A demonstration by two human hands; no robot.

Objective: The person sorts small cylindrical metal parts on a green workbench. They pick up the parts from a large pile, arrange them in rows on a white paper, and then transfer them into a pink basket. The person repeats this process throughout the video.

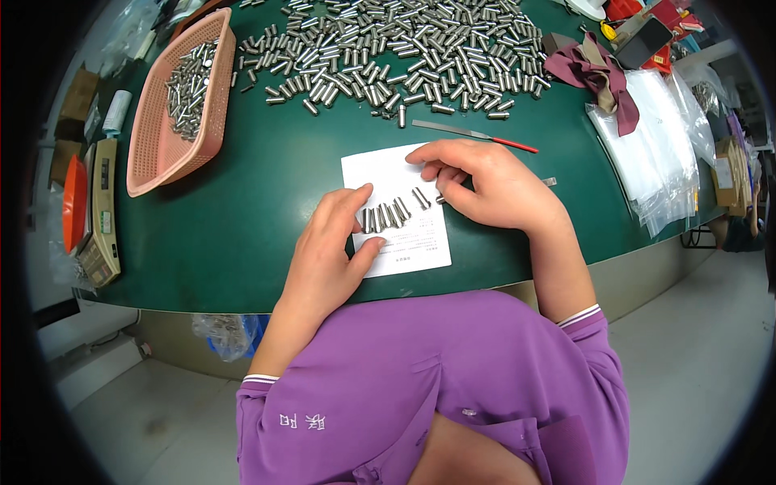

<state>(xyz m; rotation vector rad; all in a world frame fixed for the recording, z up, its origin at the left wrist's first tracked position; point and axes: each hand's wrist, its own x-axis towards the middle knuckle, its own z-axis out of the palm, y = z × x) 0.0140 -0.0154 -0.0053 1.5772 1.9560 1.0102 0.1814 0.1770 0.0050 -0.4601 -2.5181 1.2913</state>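
Observation:
A short row of shiny metal pins [382, 217] lies side by side on a white printed sheet [404, 255], with one pin [421, 198] a little apart at the right. My left hand [327, 234] rests at the row's left end, its thumb and index finger spread around the pins. My right hand [495, 182] hovers over the sheet's right edge, index finger stretched and the other fingers curled. The end of another metal pin [440, 199] pokes out under the right thumb; the rest of it is hidden by the hand.
A big heap of metal pins [404, 48] covers the far side of the green table [267, 242]. A red-handled file [477, 136] lies beyond the sheet. At left stand a pink basket [141, 153] of pins and a scale [102, 210]; plastic bags [647, 137] lie right.

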